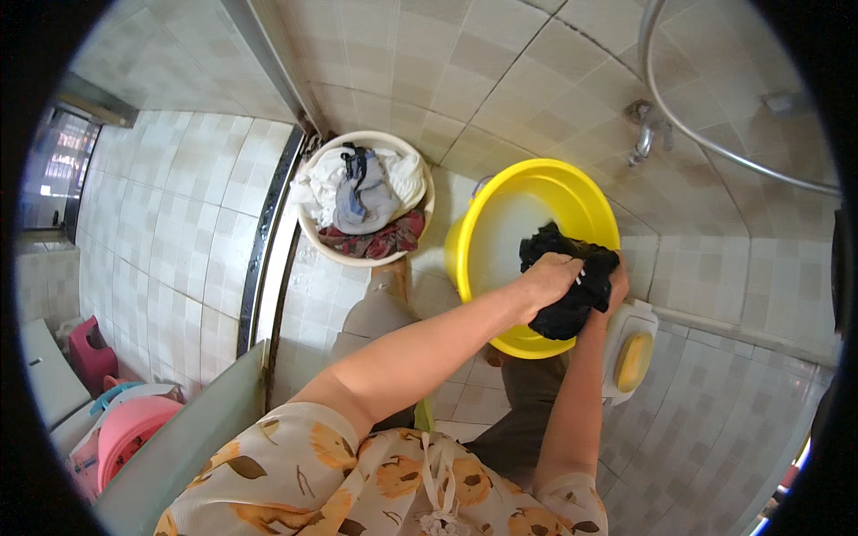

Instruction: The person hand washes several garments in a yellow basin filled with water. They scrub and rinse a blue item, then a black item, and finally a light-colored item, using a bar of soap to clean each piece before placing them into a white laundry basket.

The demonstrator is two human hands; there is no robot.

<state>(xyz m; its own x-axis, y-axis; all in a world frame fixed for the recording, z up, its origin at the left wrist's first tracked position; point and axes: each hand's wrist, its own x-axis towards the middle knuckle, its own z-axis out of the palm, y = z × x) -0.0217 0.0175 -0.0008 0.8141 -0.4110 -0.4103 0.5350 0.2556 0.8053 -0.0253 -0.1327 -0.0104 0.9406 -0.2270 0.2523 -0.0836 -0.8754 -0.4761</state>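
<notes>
Bunched black cloth (pixel 563 304), a garment whose kind I cannot make out, is held over the near right side of a yellow bucket (pixel 463 259). My left hand (pixel 550 279) is closed on its left part, with the thumb on top. On the cloth's right edge is my right hand (pixel 618 284), its fingers mostly hidden behind the fabric. Cloudy whitish water (pixel 505 228) stands in the bucket below. A small whitish mark shows on the black cloth near my left thumb.
Left of the bucket, a pale basin (pixel 308 228) holds white, grey and dark red patterned clothes. A yellow soap bar (pixel 634 362) lies on a white holder at the right. A tap (pixel 642 143) and hose (pixel 693 125) are on the wall. A glass panel (pixel 192 447) stands lower left.
</notes>
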